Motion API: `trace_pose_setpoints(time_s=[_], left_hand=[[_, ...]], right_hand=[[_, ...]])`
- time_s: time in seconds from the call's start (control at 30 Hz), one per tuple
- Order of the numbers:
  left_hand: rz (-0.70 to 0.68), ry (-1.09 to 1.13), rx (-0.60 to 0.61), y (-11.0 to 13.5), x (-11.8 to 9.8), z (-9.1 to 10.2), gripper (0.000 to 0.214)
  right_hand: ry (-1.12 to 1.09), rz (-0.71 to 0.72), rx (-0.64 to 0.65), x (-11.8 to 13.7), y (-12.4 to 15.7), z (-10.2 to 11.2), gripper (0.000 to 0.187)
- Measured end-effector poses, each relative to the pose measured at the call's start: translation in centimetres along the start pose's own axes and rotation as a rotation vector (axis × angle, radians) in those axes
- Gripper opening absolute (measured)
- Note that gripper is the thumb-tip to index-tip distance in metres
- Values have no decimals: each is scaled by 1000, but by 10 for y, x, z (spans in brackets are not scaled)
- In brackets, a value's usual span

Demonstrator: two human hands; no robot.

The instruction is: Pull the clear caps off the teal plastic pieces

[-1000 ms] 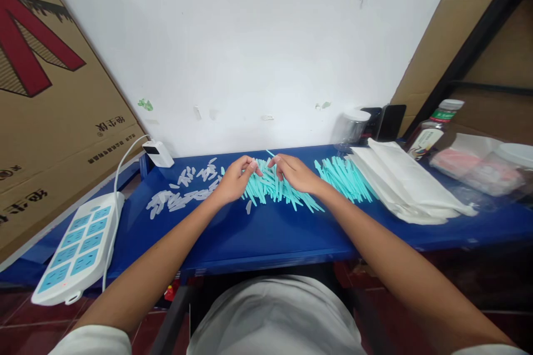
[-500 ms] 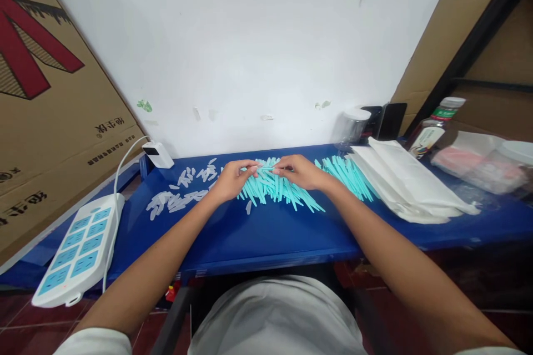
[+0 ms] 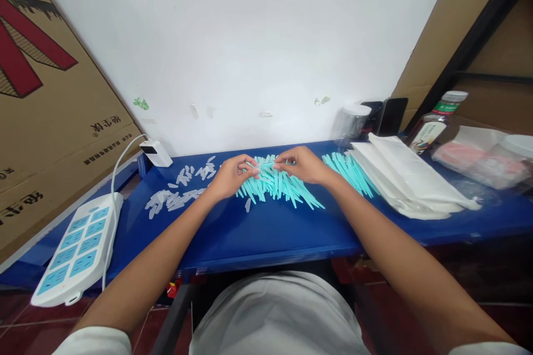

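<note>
Over a heap of thin turquoise plastic sticks [image 3: 287, 188], my two hands meet with fingertips pinched. My right hand [image 3: 302, 165] grips one turquoise stick [image 3: 267, 164], which points left toward the other hand. A small translucent plastic cap [image 3: 257, 167] is pinched in my left hand [image 3: 234, 176], at the stick's left end. Whether the cap sits on the stick cannot be made out. Loose translucent caps [image 3: 169, 199] lie scattered to the left, and a single cap [image 3: 248, 205] rests in front of the heap. A second bunch of turquoise sticks [image 3: 348, 173] lies to the right.
White paper or plastic bags [image 3: 412, 177] lie on the blue table [image 3: 266, 236] at the right. Behind them stand a clear jar [image 3: 353, 125] and a bottle [image 3: 435, 122]. At the left are a power strip [image 3: 77, 249] and a small white device [image 3: 156, 153].
My right hand has lifted and drawn slightly away from my left, so the stick shows more between them. The whole view has shifted a little.
</note>
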State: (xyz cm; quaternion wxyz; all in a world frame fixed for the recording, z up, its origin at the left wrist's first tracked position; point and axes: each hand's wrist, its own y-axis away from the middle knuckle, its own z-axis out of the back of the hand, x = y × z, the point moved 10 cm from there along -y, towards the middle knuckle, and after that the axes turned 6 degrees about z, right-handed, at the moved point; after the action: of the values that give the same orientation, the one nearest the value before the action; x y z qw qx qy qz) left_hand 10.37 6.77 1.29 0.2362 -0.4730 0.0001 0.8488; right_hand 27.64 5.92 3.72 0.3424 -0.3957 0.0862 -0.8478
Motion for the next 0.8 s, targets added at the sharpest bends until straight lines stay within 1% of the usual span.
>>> trace_pose_setpoints(time_s=[0.1, 0.27, 0.33, 0.43, 0.57, 0.63, 0.7, 0.77, 0.8], left_hand=[[-23, 2, 18, 2, -6, -3, 32], [-61, 14, 44, 6, -13, -10, 30], [-65, 14, 39, 7, -14, -12, 29], [-59, 22, 27, 8, -12, -12, 29], [-63, 59, 38, 8, -14, -13, 31], [-67, 77, 50, 8, -15, -14, 32], [-67, 47, 50, 8, -16, -14, 34], [-47, -55, 10, 7, -16, -9, 34], [-33, -127, -25, 7, -15, -3, 35]], right_hand=[[-12, 24, 24, 4, 0, -2, 30], [-117, 4, 117, 5, 2, -20, 35], [-158, -16, 115, 4, 2, -24, 35], [-212, -53, 77, 0, 3, -25, 37], [-280, -53, 71, -1, 4, -26, 48], [-278, -40, 88, 0, 4, -28, 46], [-232, -28, 98, 2, 4, -29, 39], [-146, -21, 81, 3, 2, -24, 31], [-92, -25, 52, 2, 1, -19, 29]])
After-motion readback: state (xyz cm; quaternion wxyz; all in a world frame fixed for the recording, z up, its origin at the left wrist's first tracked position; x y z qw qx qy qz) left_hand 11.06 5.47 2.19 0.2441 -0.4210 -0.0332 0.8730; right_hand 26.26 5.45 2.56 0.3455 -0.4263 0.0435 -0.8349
